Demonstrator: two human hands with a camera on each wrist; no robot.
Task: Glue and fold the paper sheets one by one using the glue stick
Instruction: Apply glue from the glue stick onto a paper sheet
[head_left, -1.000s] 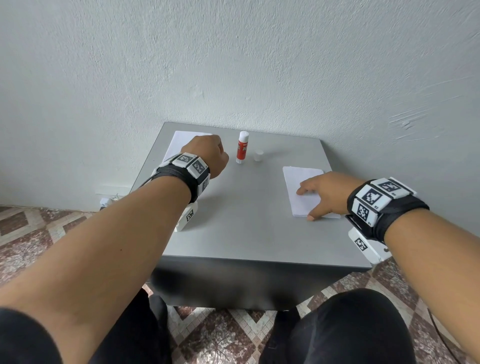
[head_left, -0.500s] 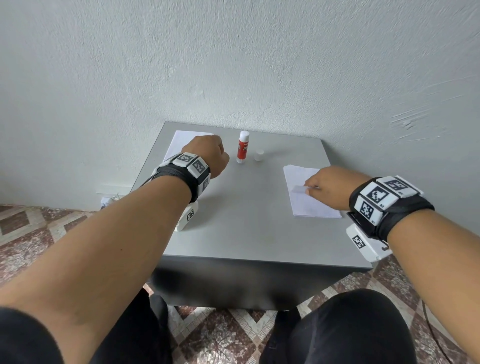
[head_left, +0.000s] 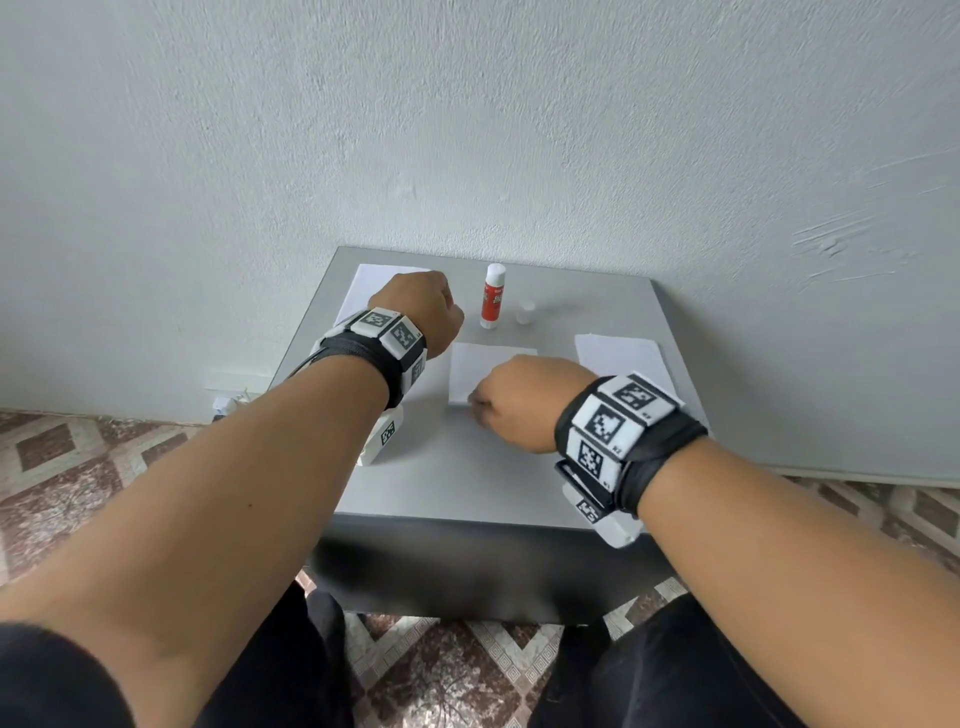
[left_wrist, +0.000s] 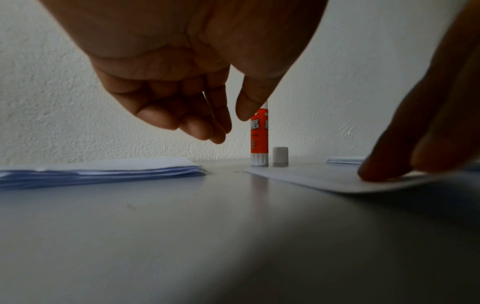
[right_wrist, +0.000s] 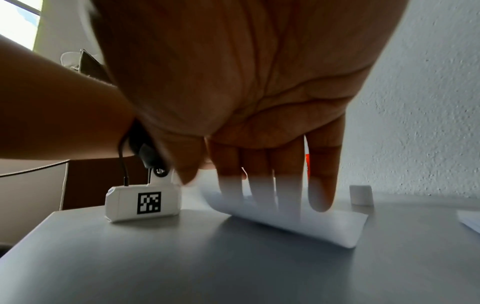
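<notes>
So the person's right hand (head_left: 524, 402) has one white paper sheet (head_left: 480, 371) in the middle of the grey metal desk (head_left: 467, 467), fingertips pinning it and thumb pinching the near edge, which curls up a bit. No glue on it as far as I can tell, so I'd say this sheet is only just starting. The red-and-white glue stick (head_left: 492, 297) stands upright and uncapped at the back, its small white cap (head_left: 525, 312) just beside it. The left hand (head_left: 423, 312) hovers loosely curled, its grip holding nothing. The head view shows a flat white pile (head_left: 623, 358) on the right; only the left wrist view shows the left pile (left_wrist: 103, 170) is thicker, layered, probably folded ones already done. The right wrist view shows the sheet's lifted edge (right_wrist: 215, 197).
</notes>
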